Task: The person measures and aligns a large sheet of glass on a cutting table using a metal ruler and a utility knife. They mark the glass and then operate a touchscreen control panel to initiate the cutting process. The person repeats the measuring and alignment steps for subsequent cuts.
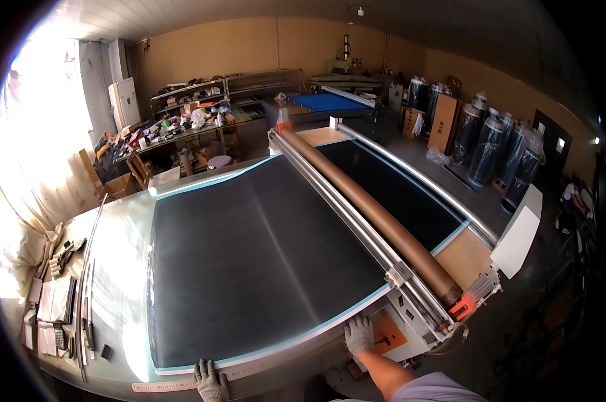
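A broad black sheet point(249, 248) with light-blue edge strips lies flat on the glossy table point(112, 261). At its near edge, my left hand point(211, 382) in a grey knit glove rests with fingers stretched out, fingertips by the blue strip. A pale ruler point(163, 386) runs along the table's near side, passing beside this hand. Farther right, my gloved right hand point(359, 334) lies with its fingers extended at the table edge, next to the machine's orange panel point(387, 333). Neither hand holds anything that I can see.
A machine with a long brown roll point(377, 221) and metal rails point(333, 194) spans the table on the right; more black sheet point(383, 181) lies beyond. Long thin rods point(86, 301) and a calculator point(59, 337) lie at left. Wrapped rolls point(485, 154) stand back right.
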Available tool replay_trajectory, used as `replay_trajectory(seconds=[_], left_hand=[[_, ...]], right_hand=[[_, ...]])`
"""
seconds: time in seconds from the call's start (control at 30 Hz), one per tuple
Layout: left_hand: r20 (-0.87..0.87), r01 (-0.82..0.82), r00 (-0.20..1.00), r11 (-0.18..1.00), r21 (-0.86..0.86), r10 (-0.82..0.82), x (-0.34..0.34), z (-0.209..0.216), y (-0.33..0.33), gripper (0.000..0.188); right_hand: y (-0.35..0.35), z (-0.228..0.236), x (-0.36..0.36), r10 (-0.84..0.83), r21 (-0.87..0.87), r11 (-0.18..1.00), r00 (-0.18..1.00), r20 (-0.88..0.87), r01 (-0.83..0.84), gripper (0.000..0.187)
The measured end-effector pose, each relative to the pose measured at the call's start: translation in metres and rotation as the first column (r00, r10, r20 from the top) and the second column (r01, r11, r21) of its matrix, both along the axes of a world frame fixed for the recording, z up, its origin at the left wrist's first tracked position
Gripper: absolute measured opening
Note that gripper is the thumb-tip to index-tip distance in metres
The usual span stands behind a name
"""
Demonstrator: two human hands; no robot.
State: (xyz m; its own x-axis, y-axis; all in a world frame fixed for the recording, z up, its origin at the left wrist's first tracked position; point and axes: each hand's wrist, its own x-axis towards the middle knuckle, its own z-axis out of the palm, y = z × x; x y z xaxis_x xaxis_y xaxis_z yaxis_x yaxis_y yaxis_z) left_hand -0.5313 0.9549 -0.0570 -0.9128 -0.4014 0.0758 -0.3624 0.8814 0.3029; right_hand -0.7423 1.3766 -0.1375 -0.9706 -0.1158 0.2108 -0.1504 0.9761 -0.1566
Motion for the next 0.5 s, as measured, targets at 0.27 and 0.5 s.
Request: replay_trajectory(seconds=[0.27, 0.5], left_hand=[[0.015, -0.008, 1.000, 1.000, -0.021, 0.008, 0.000, -0.005, -0.002, 0.057], [0.070, -0.017, 0.997, 1.000, -0.027, 0.019, 0.001, 0.005, 0.002, 0.056]], right_hand=[[-0.001, 0.003, 0.000, 0.000, -0.009, 1.000, 1.000, -0.010, -0.001, 0.047], [-0.002, 0.006, 0.003, 0.010, -0.018, 1.000, 0.999, -0.030, -0.010, 0.046]])
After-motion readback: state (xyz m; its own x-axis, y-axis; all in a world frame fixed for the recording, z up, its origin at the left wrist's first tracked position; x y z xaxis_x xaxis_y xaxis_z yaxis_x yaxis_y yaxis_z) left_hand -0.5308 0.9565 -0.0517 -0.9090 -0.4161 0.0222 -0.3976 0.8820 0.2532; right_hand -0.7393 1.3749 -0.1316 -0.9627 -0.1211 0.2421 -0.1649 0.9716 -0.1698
